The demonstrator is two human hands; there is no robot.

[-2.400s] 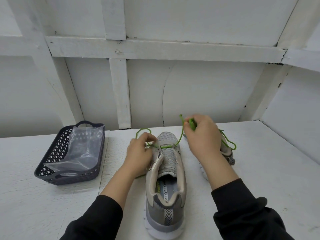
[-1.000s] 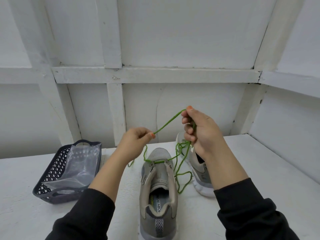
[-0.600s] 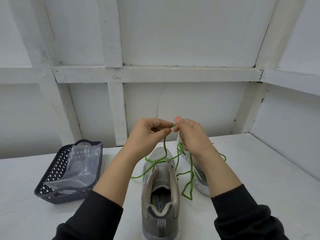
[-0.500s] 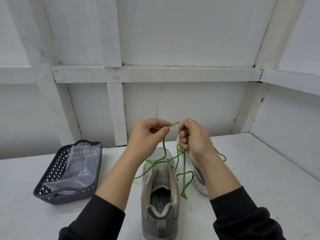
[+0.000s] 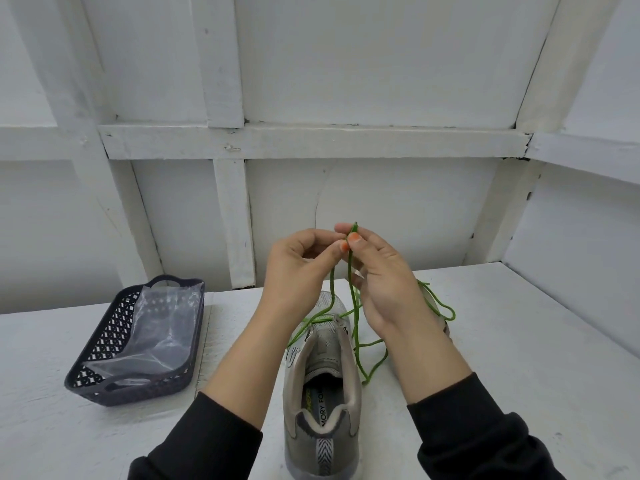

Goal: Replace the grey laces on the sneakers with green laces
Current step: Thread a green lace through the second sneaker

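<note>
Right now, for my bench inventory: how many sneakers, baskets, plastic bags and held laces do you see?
Sneakers: 2 (near sneaker, far sneaker mostly behind the right hand)
Basket: 1
Plastic bag: 1
Green lace, pinched by left hand and right hand: 1
Total: 5

Your left hand (image 5: 298,271) and right hand (image 5: 381,278) are both raised with fingertips meeting, the right at 3 o'clock of the left. Left: fingers curled, thumb and index nipping one strand of the green lace (image 5: 350,268). Right: palm side toward you, thumb (orange nail) pressing the lace end against the index, other fingers loosely bent. Left forearm (image 5: 242,358) comes in from 7 o'clock, right forearm (image 5: 426,355) from 5 o'clock. Both are bare up to the black sleeves (image 5: 207,445).
</note>
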